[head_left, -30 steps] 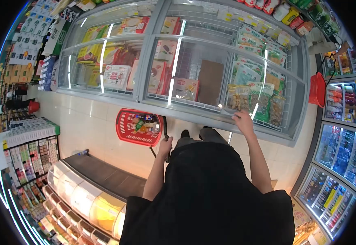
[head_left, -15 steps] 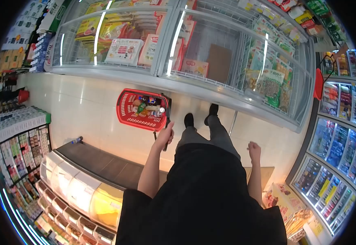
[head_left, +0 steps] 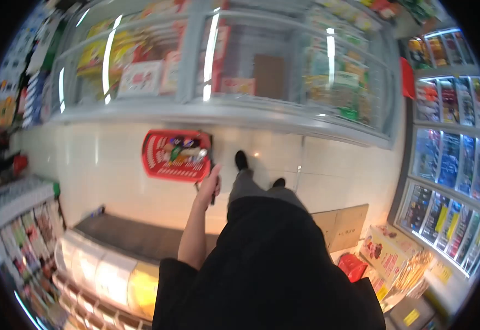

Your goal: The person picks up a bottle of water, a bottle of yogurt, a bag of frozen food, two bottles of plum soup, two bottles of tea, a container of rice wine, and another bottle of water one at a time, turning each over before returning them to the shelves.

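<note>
My left hand (head_left: 209,186) is closed around the dark handle of a red shopping basket (head_left: 153,157). The basket is low over the pale floor, to the left of my feet. Inside it lie several packaged goods (head_left: 184,150), among them what looks like a green bottle; blur hides their exact kinds. My right hand is out of sight behind my dark clothing. One shoe (head_left: 241,160) is set ahead of the other (head_left: 279,182).
A long glass-topped chest freezer (head_left: 188,60) with bagged and boxed food runs across the front. Drink fridges (head_left: 449,159) line the right. Flat cardboard (head_left: 347,228) and stacked boxes are at lower right. Bulk-food bins (head_left: 105,272) and a dark ledge (head_left: 124,234) stand at lower left.
My feet have stepped, and the view has shifted along the freezer. The basket still hangs from my left hand. My right hand has swung back out of view.
</note>
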A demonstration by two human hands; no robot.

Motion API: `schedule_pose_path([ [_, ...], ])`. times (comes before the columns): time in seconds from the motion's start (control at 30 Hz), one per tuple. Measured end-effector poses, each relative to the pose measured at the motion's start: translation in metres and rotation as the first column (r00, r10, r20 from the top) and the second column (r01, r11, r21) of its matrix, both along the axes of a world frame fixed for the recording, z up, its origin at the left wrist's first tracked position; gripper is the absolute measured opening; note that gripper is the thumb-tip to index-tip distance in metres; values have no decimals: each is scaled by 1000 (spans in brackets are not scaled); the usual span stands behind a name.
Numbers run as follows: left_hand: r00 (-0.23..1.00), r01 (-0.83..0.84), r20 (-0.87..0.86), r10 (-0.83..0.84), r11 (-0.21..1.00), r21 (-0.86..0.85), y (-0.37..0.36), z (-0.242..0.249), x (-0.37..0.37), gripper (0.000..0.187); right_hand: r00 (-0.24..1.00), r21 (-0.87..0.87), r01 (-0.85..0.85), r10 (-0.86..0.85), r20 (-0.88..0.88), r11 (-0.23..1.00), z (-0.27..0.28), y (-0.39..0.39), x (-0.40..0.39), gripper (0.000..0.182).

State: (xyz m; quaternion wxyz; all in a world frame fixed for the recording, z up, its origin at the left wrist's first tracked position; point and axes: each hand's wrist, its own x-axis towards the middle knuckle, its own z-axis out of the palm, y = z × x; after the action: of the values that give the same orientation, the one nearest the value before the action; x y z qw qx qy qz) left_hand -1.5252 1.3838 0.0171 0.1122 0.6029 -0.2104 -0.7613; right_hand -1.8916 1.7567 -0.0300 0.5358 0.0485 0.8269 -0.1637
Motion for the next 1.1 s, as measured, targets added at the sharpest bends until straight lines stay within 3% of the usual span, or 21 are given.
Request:
schedule_pose_path([
  [0.13, 998, 26, 57, -24, 999, -27, 10, -13, -23, 56, 976, -82, 209, -212, -40, 975, 26, -50, -29, 26],
  [0.3, 986, 93, 137, -89, 996, -19, 27, -13, -37, 55, 975, -338, 94, -155, -157, 937, 61, -75, -71, 29],
  [0.4, 970, 145, 211, -124, 985, -88, 44, -14, -40, 55, 966, -373, 147, -213, -143, 916, 49, -50, -83, 29],
  [0.47, 870, 280, 452, -198, 952, -122, 64, -18, -46, 55, 961, -369, 227, -269, -66, 901, 30, -15, -82, 29],
  [0.57, 791, 384, 544, -281, 920, -82, 99, -51, -44, 48, 898, -277, 435, -437, 55, 857, -13, 62, -66, 26],
  [0.67, 690, 418, 651, -316, 908, -3, 132, -75, -45, 37, 876, -225, 482, -459, 150, 846, -60, 150, -35, 9],
  [0.7, 694, 387, 654, -301, 922, 14, 142, -74, -46, 36, 738, -124, 670, -639, 217, 731, -72, 175, -23, 7],
  [0.73, 699, 356, 655, -287, 934, 29, 147, -74, -52, 34, 674, -44, 733, -715, 185, 679, -27, 167, -19, 7],
  [0.77, 694, 363, 662, -282, 932, 16, 148, -73, -60, 34, 712, 12, 699, -698, 70, 715, -8, 166, -16, 12],
  [0.8, 707, 364, 636, -310, 930, 48, 149, -71, -65, 33, 708, 9, 703, -701, 82, 711, 7, 170, -18, 12],
  [0.87, 715, 364, 615, -333, 928, 80, 156, -64, -79, 32, 725, 194, 659, -683, 93, 726, 26, 177, -25, 11],
  [0.93, 799, 259, 559, -223, 966, 16, 156, -57, -108, 31, 686, 169, 697, -717, 125, 697, 2, 197, -27, 10],
  [1.1, 865, 292, 409, -292, 954, 65, 160, -36, -188, 30, 639, -99, 768, -751, 166, 632, -23, 197, -66, 17],
])
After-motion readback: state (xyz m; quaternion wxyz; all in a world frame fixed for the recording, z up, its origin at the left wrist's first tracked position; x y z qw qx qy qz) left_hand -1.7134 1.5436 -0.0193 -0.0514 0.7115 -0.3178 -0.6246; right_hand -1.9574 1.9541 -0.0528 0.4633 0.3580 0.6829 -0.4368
